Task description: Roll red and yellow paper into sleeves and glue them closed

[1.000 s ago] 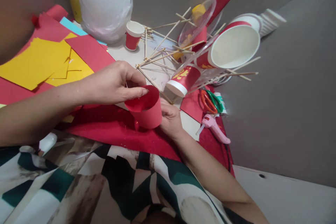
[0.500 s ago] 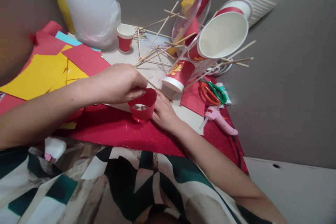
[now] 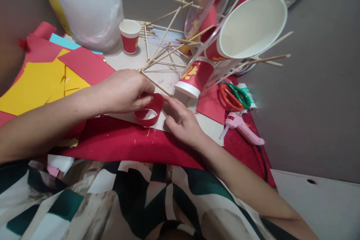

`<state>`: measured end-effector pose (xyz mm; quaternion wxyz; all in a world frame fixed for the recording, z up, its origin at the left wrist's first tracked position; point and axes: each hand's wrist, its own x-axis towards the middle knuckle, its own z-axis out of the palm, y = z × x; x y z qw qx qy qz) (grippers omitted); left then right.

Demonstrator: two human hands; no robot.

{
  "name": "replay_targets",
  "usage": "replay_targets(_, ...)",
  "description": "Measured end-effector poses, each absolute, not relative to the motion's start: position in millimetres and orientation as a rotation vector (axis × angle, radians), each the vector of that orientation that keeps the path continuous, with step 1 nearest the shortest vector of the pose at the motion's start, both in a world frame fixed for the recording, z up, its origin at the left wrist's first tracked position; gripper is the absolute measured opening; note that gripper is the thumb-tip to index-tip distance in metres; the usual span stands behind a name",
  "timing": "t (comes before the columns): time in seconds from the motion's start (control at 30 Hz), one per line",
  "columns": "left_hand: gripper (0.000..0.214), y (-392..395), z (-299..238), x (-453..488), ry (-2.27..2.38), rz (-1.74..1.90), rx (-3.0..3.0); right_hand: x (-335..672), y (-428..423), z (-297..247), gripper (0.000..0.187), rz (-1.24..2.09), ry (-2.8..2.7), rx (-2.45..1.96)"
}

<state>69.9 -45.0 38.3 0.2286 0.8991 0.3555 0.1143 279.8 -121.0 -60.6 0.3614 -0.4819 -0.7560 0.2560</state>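
A short red paper ring [image 3: 149,110] stands on a pale board [image 3: 123,60], open end up. My left hand [image 3: 123,90] is curled over its near-left rim and pinches the paper wall. My right hand [image 3: 180,118] rests on the board just right of the ring, fingers loosely bent, fingertips by its outer wall. A dark red felt sheet [image 3: 118,140] lies in front of the ring.
A structure of wooden skewers [image 3: 168,50] and red-and-white paper cups [image 3: 250,26] rises behind. A small cup [image 3: 129,35], a plastic bag [image 3: 84,7], yellow [image 3: 33,86] and red paper sheets lie left. Scissors [image 3: 234,95] and a pink glue gun [image 3: 243,127] lie right.
The red ring came down from above the felt and now stands on the board. Both hands followed it down; the right hand slid from under it to its side.
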Motion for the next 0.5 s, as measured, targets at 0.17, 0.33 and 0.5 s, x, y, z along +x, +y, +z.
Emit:
replay_targets(0.17, 0.021, -46.4, 37.8, 71.5, 1.005, 0.239, 2.672, 271.3, -131.2, -54.8, 0.085, 0.954, -1.759, -1.075)
replay_targets(0.33, 0.02, -50.7, 38.3, 80.9, 1.05, 0.236, 2.682, 257.1, -132.4, -54.2, 0.106, 0.836, -1.735, -1.048)
replay_targets(0.5, 0.018, -52.1, 37.7, 86.6, 1.055, 0.269, 2.621, 254.1, -126.3, -61.2, 0.102, 0.633, -1.815, -1.014)
